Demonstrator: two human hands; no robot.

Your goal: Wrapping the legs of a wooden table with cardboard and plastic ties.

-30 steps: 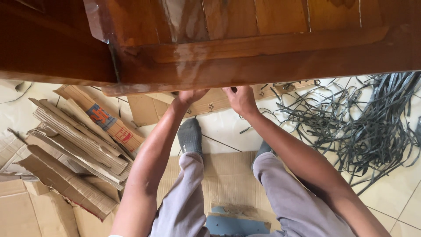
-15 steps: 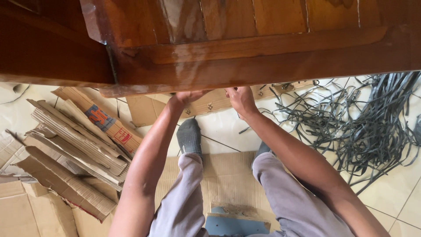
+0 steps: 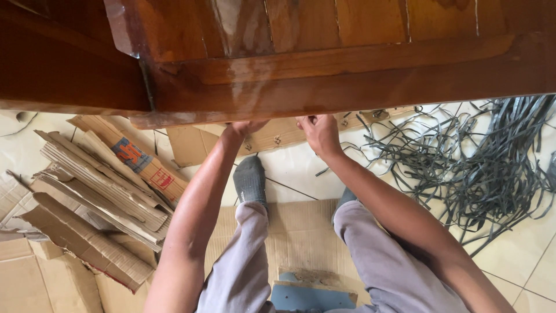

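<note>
The left hand reaches up under the bottom edge of a big brown wood panel. Its fingers go out of sight beneath the wood, so I cannot tell if they grip or just press. The right hand is close beside it, a little to the right, also at that edge. Its fingers curl up by the wood, maybe pinching something small and dark, but it is too hidden to be sure. The panel is right above both hands and its long side runs left to right across the view. Both hands are about as near to it as each other. Just behind the hands a strip of cardboard lies on the floor. Under the arms are two feet in grey socks and legs in light trousers. To the left sits a pile of torn cardboard. To the right lies a tangle of dark straps on the pale tiles.
</note>
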